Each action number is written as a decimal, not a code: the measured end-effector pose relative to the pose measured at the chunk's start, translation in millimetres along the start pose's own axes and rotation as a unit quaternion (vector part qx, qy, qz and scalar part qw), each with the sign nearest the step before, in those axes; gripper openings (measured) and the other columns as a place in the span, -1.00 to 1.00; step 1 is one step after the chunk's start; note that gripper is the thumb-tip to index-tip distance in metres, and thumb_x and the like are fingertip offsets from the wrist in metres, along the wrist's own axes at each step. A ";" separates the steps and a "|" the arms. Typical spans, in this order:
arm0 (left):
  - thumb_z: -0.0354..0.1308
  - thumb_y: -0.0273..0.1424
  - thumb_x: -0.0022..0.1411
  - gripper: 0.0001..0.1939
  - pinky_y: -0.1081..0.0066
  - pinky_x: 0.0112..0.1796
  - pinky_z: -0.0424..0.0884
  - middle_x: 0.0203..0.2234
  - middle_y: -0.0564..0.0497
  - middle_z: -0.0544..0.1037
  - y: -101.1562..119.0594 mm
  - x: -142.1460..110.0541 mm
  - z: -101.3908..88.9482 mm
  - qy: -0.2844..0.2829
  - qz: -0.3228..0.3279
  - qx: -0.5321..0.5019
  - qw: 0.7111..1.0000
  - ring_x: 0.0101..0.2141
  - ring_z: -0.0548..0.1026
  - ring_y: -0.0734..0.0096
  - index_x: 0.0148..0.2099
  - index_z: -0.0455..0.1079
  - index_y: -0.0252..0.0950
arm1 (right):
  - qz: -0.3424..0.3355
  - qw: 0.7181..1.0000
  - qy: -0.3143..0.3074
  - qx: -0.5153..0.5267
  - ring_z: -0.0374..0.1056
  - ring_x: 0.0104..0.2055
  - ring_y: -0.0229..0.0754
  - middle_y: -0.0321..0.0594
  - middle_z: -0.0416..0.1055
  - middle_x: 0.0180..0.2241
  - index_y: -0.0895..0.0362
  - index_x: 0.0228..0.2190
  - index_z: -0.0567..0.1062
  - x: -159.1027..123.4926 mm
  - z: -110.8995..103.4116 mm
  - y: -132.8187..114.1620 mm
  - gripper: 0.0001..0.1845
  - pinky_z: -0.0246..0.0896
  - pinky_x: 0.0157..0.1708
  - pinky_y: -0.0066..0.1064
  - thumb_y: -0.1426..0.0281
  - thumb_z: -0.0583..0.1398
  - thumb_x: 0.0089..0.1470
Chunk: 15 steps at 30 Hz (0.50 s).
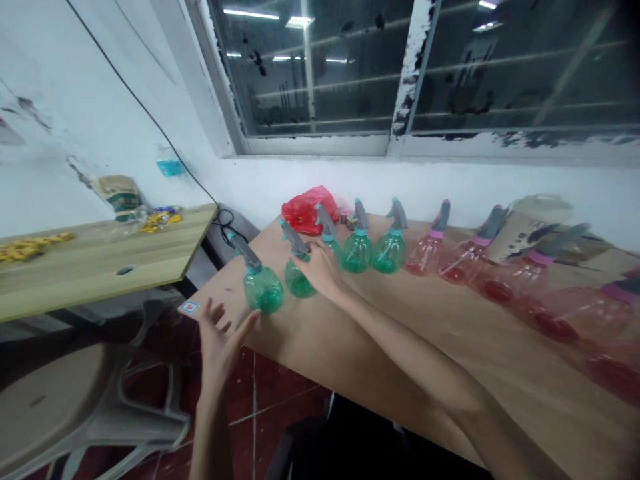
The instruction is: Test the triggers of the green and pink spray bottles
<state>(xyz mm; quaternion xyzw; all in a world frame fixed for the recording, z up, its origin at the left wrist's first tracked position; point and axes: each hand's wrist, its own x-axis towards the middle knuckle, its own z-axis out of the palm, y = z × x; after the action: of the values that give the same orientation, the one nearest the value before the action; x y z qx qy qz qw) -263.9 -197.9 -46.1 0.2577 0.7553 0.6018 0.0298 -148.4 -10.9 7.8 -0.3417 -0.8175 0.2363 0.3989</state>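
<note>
Fingers of left hand (219,340) spread, end green spray bottle (264,291) just ahead-right
Bottle stands upright, left nearer (right hand (321,268) at neighbouring bottle's neck (299,280), grip: can't tell)

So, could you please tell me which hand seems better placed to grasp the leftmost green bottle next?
Probably the left hand: it is open beside the leftmost green bottle, while the right hand is at the neighbouring bottle.

Red bag (311,205) below dark window (345,87).
</note>
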 end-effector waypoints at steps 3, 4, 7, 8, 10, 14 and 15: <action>0.36 -0.17 -0.10 -0.16 0.00 0.05 0.27 0.03 -0.18 0.34 23.2 -19.6 -9.9 0.108 0.020 -0.022 0.994 0.07 0.33 0.04 0.20 0.12 -0.22 | -0.004 1.000 -0.012 -0.014 0.37 -0.21 -0.08 -0.14 0.42 -0.29 0.15 -0.35 0.51 -20.1 -21.7 0.4 -0.72 0.24 -0.17 -0.29 0.19 0.26 -0.01; 0.33 -0.17 -0.05 -0.25 0.01 0.05 0.27 0.00 -0.15 0.38 30.9 -27.1 -10.5 0.118 0.036 -0.049 0.991 0.04 0.37 0.08 0.17 0.17 -0.21 | -0.010 1.000 -0.020 -0.018 0.37 -0.23 -0.09 -0.14 0.40 -0.31 0.16 -0.36 0.51 -28.4 -30.9 1.3 -0.70 0.25 -0.19 -0.29 0.16 0.25 0.00; 0.31 -0.16 -0.02 -0.37 0.03 0.01 0.31 -0.12 -0.09 0.46 49.4 -50.7 0.7 0.085 0.071 -0.101 0.989 -0.07 0.44 0.13 0.09 0.25 -0.19 | -0.018 0.998 -0.038 -0.036 0.36 -0.22 -0.05 -0.12 0.38 -0.30 0.16 -0.37 0.48 -56.1 -62.9 7.1 -0.62 0.26 -0.22 -0.26 0.07 0.23 0.00; 0.29 -0.16 0.00 -0.41 0.04 0.00 0.33 -0.14 -0.08 0.48 53.2 -59.2 9.2 0.033 0.068 -0.096 0.993 -0.09 0.46 0.13 0.06 0.26 -0.19 | -0.018 0.998 -0.040 -0.042 0.36 -0.23 -0.05 -0.12 0.37 -0.29 0.15 -0.36 0.48 -65.6 -74.5 10.1 -0.62 0.26 -0.22 -0.24 0.07 0.22 0.01; 0.28 -0.15 0.01 -0.45 0.04 -0.02 0.35 -0.11 -0.09 0.46 57.0 -77.6 32.3 -0.094 0.065 -0.060 0.992 -0.10 0.46 0.12 0.04 0.27 -0.19 | -0.012 0.997 -0.053 -0.046 0.36 -0.26 -0.09 -0.15 0.37 -0.28 0.14 -0.35 0.46 -84.3 -98.0 17.3 -0.64 0.26 -0.23 -0.25 0.08 0.21 0.04; 0.32 -0.19 -0.02 -0.16 -0.04 0.12 0.17 0.17 -0.14 0.20 56.3 -118.2 89.7 -0.335 0.097 -0.024 0.937 0.15 0.22 0.04 0.24 0.01 -0.14 | 0.030 0.997 -0.037 -0.060 0.34 -0.27 -0.10 -0.21 0.36 -0.34 0.11 -0.41 0.42 -119.5 -142.0 33.1 -0.66 0.24 -0.25 -0.24 0.07 0.19 0.05; 0.34 -0.20 -0.05 -0.07 -0.05 0.14 0.14 0.19 -0.16 0.15 56.7 -128.1 103.4 -0.378 0.107 -0.028 0.919 0.18 0.17 0.03 0.28 -0.08 -0.13 | 0.044 0.997 -0.024 -0.063 0.33 -0.26 -0.10 -0.21 0.35 -0.36 0.11 -0.41 0.41 -127.7 -151.5 36.7 -0.67 0.24 -0.25 -0.24 0.08 0.19 0.05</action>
<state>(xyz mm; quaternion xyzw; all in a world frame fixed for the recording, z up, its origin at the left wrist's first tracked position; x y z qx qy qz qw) -96.3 -151.9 -56.0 0.5442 0.6389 0.4796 0.2562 45.7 -65.0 7.3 -0.3961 -0.8241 0.2101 0.3461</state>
